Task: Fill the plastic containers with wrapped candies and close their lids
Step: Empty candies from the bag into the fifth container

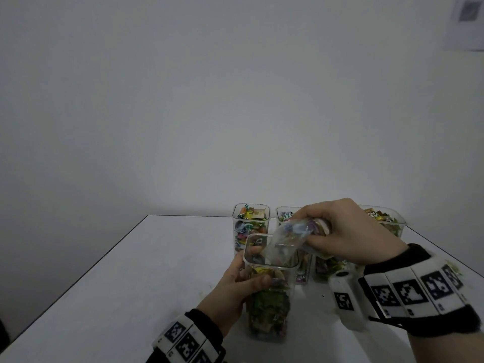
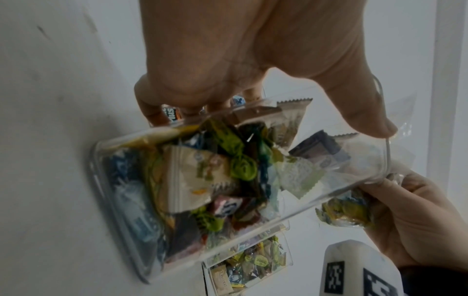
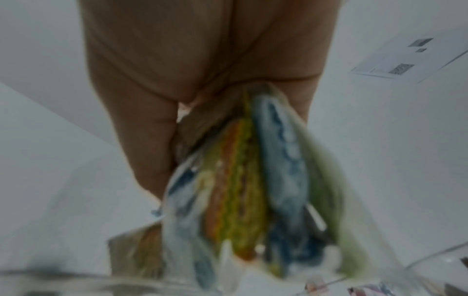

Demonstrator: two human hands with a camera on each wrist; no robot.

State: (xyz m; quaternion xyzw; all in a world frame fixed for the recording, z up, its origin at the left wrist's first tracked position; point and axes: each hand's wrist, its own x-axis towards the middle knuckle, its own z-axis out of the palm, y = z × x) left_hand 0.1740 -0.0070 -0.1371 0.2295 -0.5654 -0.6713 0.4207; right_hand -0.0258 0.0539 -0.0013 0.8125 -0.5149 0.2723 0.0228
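A clear plastic container (image 1: 269,297), lidless and tall, stands upright on the white table (image 1: 131,284), partly filled with wrapped candies (image 2: 202,176) in green, blue, beige and brown wrappers. The left hand (image 1: 233,286) grips it below the rim: the thumb (image 2: 364,112) presses the wall nearest the person and the other fingers (image 2: 149,108) curl round the far wall, so the container sits between them.

Just above the open mouth, the right hand (image 1: 348,234) holds a clear plastic bag of candies (image 1: 290,237), tilted so that its open end dips into the container past the rim. Its fingers are curled round the bunched bag, with the thumb pressed against it from below. In the blurred right wrist view, candy wrappers (image 3: 253,190) hang down from the fingers toward the container's rim.

Beyond the fingertips of both hands, three more open containers (image 1: 250,224) packed with candies stand in a row at the far edge of the table.
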